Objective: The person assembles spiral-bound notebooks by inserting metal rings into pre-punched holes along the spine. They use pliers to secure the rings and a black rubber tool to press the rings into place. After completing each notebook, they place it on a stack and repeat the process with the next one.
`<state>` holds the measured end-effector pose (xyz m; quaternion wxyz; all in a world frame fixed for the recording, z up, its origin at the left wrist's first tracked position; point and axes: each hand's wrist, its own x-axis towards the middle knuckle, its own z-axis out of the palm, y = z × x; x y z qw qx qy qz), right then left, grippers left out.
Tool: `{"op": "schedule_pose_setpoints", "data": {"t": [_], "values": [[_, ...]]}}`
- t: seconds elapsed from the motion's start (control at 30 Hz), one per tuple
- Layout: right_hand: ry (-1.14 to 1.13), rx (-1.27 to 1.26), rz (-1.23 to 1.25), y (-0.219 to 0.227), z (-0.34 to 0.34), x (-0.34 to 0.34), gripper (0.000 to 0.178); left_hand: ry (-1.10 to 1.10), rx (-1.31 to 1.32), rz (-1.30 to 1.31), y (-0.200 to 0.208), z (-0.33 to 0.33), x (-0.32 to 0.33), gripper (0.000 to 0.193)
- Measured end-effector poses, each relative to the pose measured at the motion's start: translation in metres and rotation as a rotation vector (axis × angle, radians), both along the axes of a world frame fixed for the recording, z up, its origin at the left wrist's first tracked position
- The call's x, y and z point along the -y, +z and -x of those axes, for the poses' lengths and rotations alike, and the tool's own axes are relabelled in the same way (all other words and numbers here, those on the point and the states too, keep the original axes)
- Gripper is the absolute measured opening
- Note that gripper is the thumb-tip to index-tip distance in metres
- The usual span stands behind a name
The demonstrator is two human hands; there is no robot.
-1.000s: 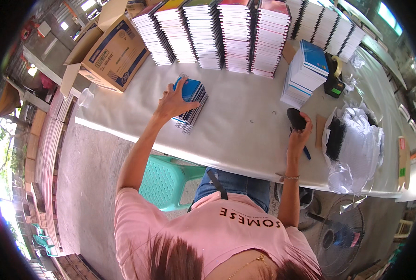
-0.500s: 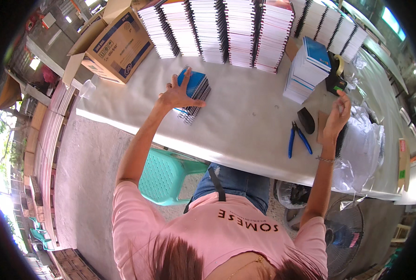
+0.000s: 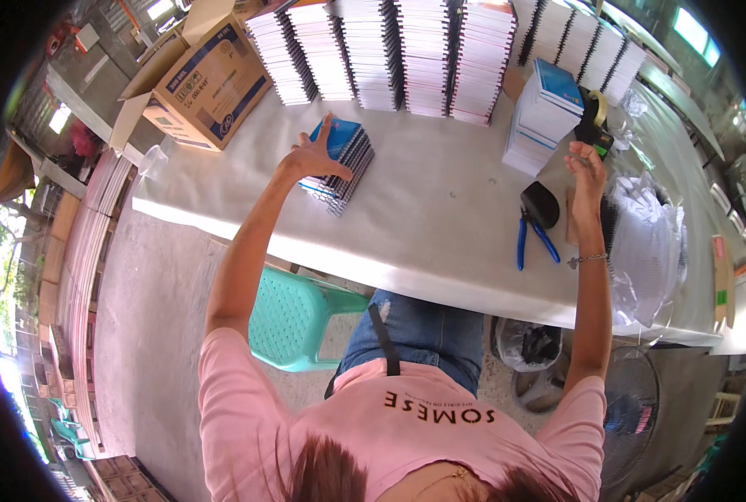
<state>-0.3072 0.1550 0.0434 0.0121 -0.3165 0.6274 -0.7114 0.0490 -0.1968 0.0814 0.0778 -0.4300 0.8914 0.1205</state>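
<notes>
My left hand (image 3: 310, 157) lies over a small stack of spiral-bound notebooks (image 3: 358, 161) with a blue cover on top. Its fingers are spread, the index reaching toward the far edge and the thumb by the right side. At the right, my right hand (image 3: 588, 177) is raised over the table with loosely bent fingers, and nothing shows in it. It is nearest a tall stack of blue-covered booklets (image 3: 540, 117). Close to that hand, a rounded black object (image 3: 541, 205) covers the jaws of blue-handled pliers (image 3: 538, 238).
Tall stacks of spiral-bound books (image 3: 427, 58) line the table's back. An open cardboard box (image 3: 210, 88) stands at the back left. A tape dispenser (image 3: 593, 121) and clear plastic wrapping (image 3: 649, 247) are at the right. A green stool (image 3: 293, 322) stands below the front edge.
My right hand has risen and shifted slightly left. The black object now overlaps the pliers' jaws, which showed before. My left thumb has come in closer to the notebook stack.
</notes>
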Motion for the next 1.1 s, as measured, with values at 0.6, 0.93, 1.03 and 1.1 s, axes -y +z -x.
{"op": "schedule_pose_setpoints", "data": {"t": [0.6,0.93,1.03,1.1], "values": [[-0.473,-0.037,-0.288,0.087,0.085,0.034,0.066,-0.057,-0.21,0.147,0.003,0.018,-0.019,0.142],[0.118,0.298,-0.461,0.088,0.087,0.043,0.043,-0.352,-0.658,0.334,0.009,0.026,-0.119,0.104],[0.036,0.19,-0.339,0.081,0.088,0.035,0.03,-0.42,-0.722,0.286,0.011,0.033,-0.132,0.101],[0.03,0.152,-0.317,0.081,0.087,0.033,0.029,-0.47,-0.82,0.155,0.007,0.043,-0.135,0.1]]}}
